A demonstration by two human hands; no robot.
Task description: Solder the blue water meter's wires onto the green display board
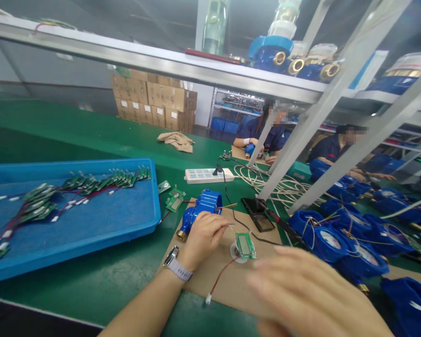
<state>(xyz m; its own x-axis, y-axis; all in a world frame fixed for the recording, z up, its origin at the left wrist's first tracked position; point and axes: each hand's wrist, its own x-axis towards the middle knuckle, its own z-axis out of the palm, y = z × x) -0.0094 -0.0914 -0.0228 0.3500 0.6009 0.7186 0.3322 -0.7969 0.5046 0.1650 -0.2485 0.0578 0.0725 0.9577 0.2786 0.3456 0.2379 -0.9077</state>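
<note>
My left hand [205, 236], a watch on its wrist, is closed in a pinch on thin wires [230, 225] beside a blue water meter body [201, 208] with a brass end. Just right of those fingertips, a small green circuit board [244, 245] with a display rests on a round clear piece [234, 251]. A red-and-black lead with a white connector [208, 298] runs from the board across the cardboard sheet [217, 281]. My right hand [301, 290], blurred by motion, is in the near right foreground with its fingers stretched out and nothing visible in them.
A blue tray [91, 234] of wired circuit boards stands left. Behind the cardboard lie a power strip [206, 175], coiled cable [259, 180] and a soldering iron [272, 213] by a dark holder. Several blue meters [331, 236] crowd the right; slanted shelf posts rise there. Two people work beyond.
</note>
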